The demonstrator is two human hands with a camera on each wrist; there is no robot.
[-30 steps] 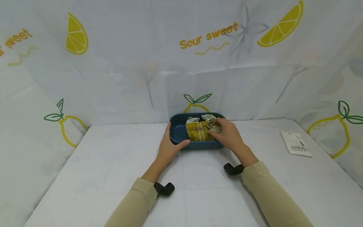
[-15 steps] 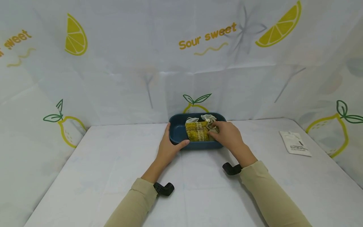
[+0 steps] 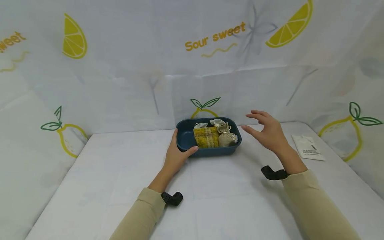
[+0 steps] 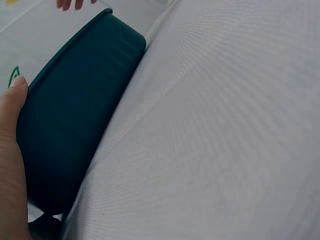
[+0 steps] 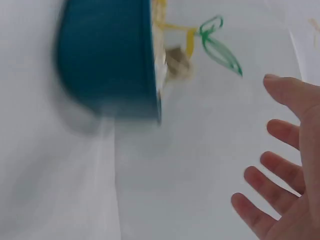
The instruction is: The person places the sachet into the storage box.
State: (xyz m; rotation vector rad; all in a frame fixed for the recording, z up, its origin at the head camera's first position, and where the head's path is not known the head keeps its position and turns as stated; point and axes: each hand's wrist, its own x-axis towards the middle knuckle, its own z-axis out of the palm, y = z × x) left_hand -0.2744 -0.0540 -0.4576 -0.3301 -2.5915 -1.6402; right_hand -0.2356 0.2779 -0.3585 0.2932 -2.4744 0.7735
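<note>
A dark blue rectangular tub [image 3: 210, 152] with rounded corners stands on the table. My left hand [image 3: 175, 155] holds its left front corner, the thumb along the front wall and the fingers against the left end. Inside the tub lie a yellow-and-white plaid pouch [image 3: 206, 137] and, to its right, a small beige drawstring pouch [image 3: 227, 139] with its neck gathered. White gathered cloth [image 3: 216, 122] shows behind them. My right hand [image 3: 269, 132] hovers to the right of the tub, fingers spread and holding nothing. The right wrist view shows its fingers apart from the tub wall [image 5: 107, 60].
A flat white packet [image 3: 308, 147] with dark printing lies on the right of the table. White cloth covers the table [image 3: 216, 206]. Behind it hangs a white curtain [image 3: 129, 93] with lemon prints.
The right hand has let go of the beige drawstring pouch and moved right, out of the tub, with its fingers spreading. The left hand stays at the tub's corner. The head view has shifted slightly.
</note>
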